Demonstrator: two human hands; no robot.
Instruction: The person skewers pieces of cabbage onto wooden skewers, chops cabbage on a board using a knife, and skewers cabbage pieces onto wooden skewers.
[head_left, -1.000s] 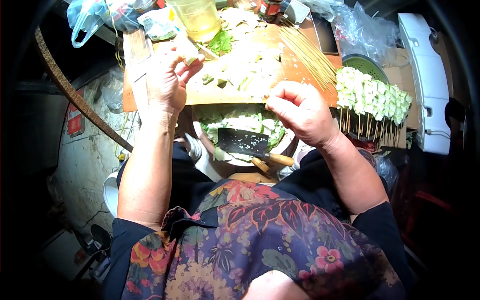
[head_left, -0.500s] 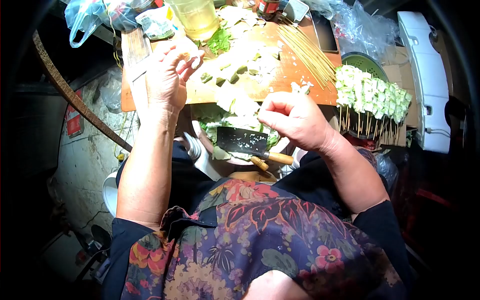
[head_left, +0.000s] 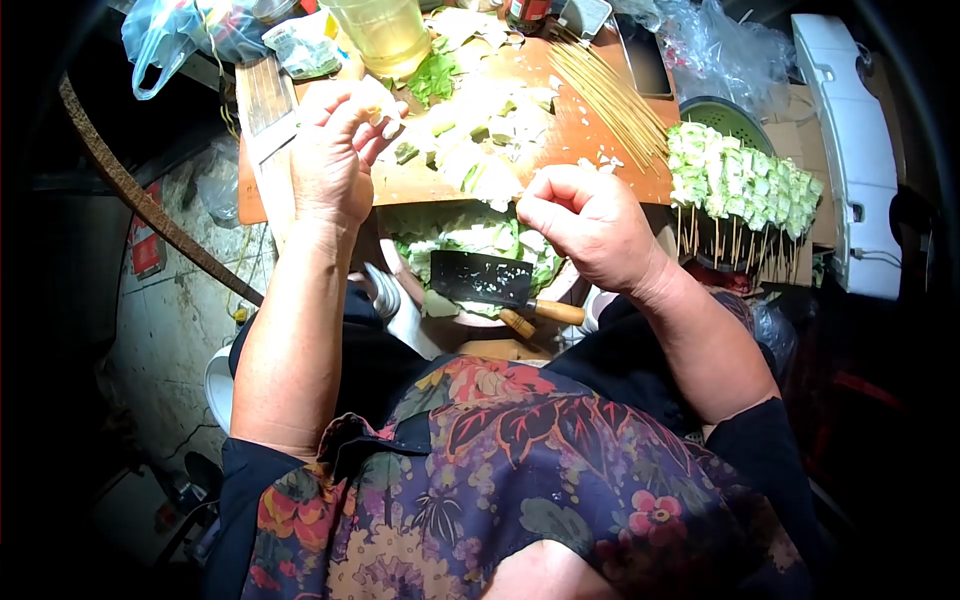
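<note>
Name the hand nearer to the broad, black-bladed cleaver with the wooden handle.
Right. The right hand is just above the cleaver in the picture; the left hand is farther off, up and leftward.

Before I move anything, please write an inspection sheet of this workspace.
Surface: orange flat board, strewn with pale green leaf pieces.
Job's things: thin wooden skewers on board; pale green loaded skewers, right; black cleaver with wooden handle over pinkish basin of leaves.
Clutter: clear jug of yellowish liquid; pale blue plastic bag.
Hands: left hand pinches pale piece; right hand closed by board's near edge, contents unclear.
Cables: thin yellow cord, left; purpose unclear.
Surroundings: long white panel, right; stained floor, left.
</note>
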